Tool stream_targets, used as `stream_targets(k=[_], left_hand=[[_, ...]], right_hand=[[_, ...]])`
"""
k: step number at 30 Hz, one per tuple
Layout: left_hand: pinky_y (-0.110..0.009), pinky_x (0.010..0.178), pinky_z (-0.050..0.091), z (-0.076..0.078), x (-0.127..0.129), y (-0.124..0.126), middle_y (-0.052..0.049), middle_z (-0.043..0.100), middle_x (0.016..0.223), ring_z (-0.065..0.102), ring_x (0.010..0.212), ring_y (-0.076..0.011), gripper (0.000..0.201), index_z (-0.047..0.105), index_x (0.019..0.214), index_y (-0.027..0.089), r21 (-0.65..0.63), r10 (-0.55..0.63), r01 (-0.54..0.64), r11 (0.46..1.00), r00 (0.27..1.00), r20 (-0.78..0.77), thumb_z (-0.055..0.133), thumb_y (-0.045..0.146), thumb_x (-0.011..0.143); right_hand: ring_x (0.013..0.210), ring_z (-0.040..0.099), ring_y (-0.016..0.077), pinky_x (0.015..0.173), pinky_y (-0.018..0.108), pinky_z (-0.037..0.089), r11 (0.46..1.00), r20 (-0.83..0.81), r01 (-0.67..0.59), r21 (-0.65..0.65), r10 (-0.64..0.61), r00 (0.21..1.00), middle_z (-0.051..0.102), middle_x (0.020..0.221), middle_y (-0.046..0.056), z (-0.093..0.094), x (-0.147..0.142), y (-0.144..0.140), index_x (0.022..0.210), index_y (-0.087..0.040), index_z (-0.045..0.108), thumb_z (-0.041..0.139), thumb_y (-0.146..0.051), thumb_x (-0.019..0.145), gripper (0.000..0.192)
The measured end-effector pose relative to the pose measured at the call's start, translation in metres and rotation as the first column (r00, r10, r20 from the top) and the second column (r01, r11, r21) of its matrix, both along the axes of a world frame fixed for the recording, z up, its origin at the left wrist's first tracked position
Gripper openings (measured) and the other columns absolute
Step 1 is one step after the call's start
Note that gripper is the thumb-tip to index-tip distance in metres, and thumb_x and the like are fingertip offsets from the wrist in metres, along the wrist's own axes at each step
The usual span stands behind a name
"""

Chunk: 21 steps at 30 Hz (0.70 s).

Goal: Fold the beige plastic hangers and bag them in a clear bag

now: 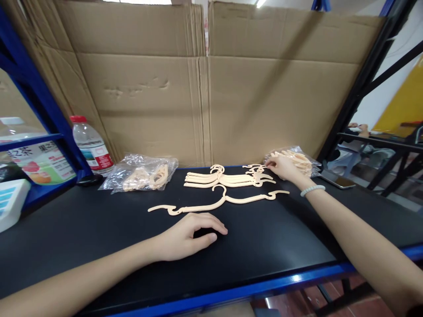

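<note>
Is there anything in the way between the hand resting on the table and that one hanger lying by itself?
Nothing visible. The left hand rests on the black table just in front of the single hanger, with only bare tabletop between them. The hanger stack lies behind it, where the right hand reaches.

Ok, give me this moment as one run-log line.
left hand: flat on table, empty | right hand: fingertips at hanger stack | single hanger: lying apart, in front of stack
</note>
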<state>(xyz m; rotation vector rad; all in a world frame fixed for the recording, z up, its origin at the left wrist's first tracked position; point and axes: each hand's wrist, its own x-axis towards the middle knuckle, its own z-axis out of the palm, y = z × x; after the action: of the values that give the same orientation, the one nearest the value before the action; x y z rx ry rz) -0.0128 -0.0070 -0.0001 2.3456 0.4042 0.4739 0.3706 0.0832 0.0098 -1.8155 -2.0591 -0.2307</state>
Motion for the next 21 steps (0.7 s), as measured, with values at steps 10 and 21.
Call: stream_targets(k=[10,21], left_hand=[[-0.034,0.097,0.046,-0.001,-0.001,0.000,-0.009,0.067,0.113,0.062,0.107,-0.0190,0.025,0.067,0.112,0.020,-0.003,-0.009,0.009,1.000,1.000,0.007,0.051,0.023,0.093],[-0.033,0.096,0.046,0.000,-0.002,-0.002,-0.006,0.066,0.116,0.061,0.108,-0.0187,0.029,0.063,0.118,0.023,-0.013,0.019,-0.019,1.000,0.999,-0.026,0.051,0.023,0.092]], right_hand=[[0.099,0.058,0.0235,0.088,0.030,0.041,0.985,0.242,-0.149,-0.085,0.166,0.956,0.067,0.101,0.014,-0.013,-0.020,0.027,0.101,-0.013,0.071,0.048,0.003,0.079,0.035],[0.092,0.057,0.0255,0.086,0.035,0.041,0.982,0.194,-0.183,0.036,0.173,0.966,0.066,0.097,0.015,-0.014,-0.017,0.022,0.089,-0.014,0.073,0.048,-0.008,0.086,0.025]])
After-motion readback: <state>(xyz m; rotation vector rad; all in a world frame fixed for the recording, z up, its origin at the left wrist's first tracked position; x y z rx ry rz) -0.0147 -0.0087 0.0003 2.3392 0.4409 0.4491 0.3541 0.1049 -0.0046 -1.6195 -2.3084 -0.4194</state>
